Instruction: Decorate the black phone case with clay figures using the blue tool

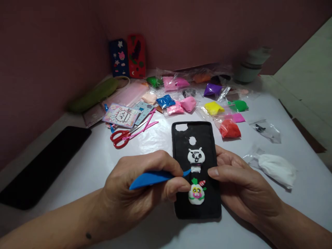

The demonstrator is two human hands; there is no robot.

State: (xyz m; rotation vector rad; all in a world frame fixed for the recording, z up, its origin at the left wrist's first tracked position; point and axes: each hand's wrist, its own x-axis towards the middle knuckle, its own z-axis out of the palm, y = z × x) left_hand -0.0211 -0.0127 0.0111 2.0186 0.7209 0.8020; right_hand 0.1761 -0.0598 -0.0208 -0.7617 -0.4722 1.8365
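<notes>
My left hand (145, 186) pinches a blue clay modelling tool (153, 180). The tool's thin tip meets the small white clay body below a white cat-like clay face (196, 156). That face sits on a black phone case (181, 166), which has two cutouts near its top. Lower on the case is a second white clay figure (196, 195) with green, pink and yellow parts; my left thumb lies close to it. My right hand (241, 183) grips the case by its right edge, thumb on top and fingers behind.
Bags of coloured clay, among them red (230, 129), yellow (214, 108) and blue (166, 101), spread across the back. Red-handled scissors (120, 139) lie by printed cards (121, 116). A black phone-like slab (46, 166) is at left, a white clay bag (277, 169) at right. Two decorated cases (136, 57) lean on the wall.
</notes>
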